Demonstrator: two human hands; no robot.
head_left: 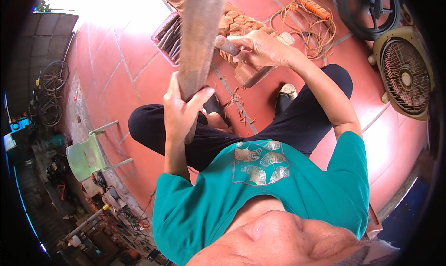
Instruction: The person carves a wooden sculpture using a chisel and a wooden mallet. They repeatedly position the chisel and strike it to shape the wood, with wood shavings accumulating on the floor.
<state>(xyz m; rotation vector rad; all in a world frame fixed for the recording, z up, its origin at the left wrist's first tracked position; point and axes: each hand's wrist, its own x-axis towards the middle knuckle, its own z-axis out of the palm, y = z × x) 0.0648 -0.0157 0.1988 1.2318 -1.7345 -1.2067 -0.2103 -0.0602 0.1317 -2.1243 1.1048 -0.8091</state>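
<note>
The left hand (182,109) is closed around the lower end of a wooden mallet (199,38), fingers wrapped on the handle and thumb laid across it. The mallet stands raised, its thick head toward the top of the view and close to the camera (hence its large, blurred look).

The right hand (260,46) is clamped on the handle of a chisel (226,45), whose butt end points toward the mallet. The blade end is hidden behind the hand, so contact with the work cannot be told. Under the right hand lies a carved wooden block (241,26), light brown with relief carving, resting on the red tiled floor (125,66). Wood chips (238,109) lie scattered on the tiles between the feet.

Just left of the block sits a pink tray of carving tools (168,37). An orange power strip with coiled cord (316,15) lies beyond the block. A box fan (405,75) stands at the right, and a green plastic chair (88,155) at the left.
</note>
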